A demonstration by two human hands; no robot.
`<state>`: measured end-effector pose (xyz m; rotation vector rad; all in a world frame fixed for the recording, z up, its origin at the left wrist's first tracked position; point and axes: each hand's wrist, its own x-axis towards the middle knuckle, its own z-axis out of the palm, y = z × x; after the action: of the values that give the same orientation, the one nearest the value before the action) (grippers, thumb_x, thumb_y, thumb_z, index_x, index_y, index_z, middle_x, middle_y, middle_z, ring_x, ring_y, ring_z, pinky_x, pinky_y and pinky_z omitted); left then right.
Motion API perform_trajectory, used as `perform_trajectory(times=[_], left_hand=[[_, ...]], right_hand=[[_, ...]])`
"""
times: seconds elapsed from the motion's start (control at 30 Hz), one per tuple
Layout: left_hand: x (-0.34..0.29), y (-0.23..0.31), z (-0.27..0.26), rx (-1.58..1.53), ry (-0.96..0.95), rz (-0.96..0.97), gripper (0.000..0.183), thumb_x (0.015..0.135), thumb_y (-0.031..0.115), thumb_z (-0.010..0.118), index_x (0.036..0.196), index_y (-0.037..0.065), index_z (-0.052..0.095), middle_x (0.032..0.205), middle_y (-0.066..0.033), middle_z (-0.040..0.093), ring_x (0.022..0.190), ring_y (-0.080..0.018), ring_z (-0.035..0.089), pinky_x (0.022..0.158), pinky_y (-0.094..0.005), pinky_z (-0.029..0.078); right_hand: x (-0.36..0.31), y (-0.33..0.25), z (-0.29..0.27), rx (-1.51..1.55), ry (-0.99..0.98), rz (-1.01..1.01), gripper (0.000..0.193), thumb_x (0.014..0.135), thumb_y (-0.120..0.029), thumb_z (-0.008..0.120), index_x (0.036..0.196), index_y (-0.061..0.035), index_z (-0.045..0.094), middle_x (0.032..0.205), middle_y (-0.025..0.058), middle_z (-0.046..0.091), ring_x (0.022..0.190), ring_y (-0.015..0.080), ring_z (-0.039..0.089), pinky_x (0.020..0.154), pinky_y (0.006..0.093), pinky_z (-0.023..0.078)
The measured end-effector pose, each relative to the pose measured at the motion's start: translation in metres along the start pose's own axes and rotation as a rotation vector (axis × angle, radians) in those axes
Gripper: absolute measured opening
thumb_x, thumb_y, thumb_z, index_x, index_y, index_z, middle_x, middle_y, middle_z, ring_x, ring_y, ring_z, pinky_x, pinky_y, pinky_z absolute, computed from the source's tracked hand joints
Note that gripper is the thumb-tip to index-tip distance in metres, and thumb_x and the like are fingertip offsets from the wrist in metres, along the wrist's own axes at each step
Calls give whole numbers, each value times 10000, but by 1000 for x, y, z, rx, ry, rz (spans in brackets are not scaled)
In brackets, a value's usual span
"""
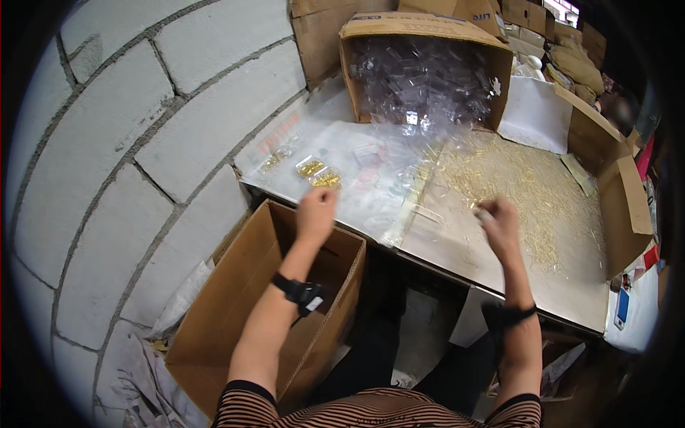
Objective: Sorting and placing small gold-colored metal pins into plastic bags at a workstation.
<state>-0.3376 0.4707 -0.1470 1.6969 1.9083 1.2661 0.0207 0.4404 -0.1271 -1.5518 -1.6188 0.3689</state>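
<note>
My left hand (316, 212) is closed with curled fingers, just in front of two small clear plastic boxes (311, 168) filled with gold-coloured pieces. Whatever it may hold is hidden. Over the near-left part of a tray heaped with thin gold-coloured pieces (499, 165), my right hand (502, 227) is closed too, its fingers pinched. Something small and pale shows at its fingertips, too blurred to name. Between the hands, the clear plastic sheeting (357, 203) covers the left part of the table.
Behind, a cardboard box (428, 27) on its side holds many clear plastic cases (421, 78). An open cardboard box (214, 314) stands below my left arm. A block wall (207, 121) rises at left, and cardboard flaps (619, 203) border the tray at right.
</note>
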Motion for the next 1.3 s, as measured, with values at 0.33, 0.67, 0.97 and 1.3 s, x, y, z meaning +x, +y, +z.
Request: perform_trajectory(times=[0.33,0.67,0.97,1.3], left_hand=[[60,-84,-5,-498,-50,-513,318,872,249,584,702,-20,580,595,-86,579,409,-118,492,350,-242,359],[41,-92,-29,-798,-123,-408,160,856,130,579,777,-5,612,677,-80,630,488,-87,526,415,-187,349],[-106,-194,-66,-697,-388,-699,157,901,144,540,793,34,570,713,-79,642,565,-128,624,450,-199,409],[-212,-357,106,-740,-319,-1030,105,888,108,534,833,22,554,688,-94,622,557,-177,641,440,-237,445]], right_hand=[[-109,50,-30,553,-82,571,71,829,-28,540,857,34,519,718,142,619,538,171,608,442,243,482],[-102,50,-22,556,-100,496,38,862,-27,550,864,5,531,732,94,619,495,104,544,420,196,392],[-101,52,-17,367,-128,476,53,851,-25,564,882,-27,520,733,37,582,544,63,516,446,170,361],[-103,53,-21,314,-154,533,48,868,-86,535,890,-54,507,715,27,554,515,45,431,447,161,323]])
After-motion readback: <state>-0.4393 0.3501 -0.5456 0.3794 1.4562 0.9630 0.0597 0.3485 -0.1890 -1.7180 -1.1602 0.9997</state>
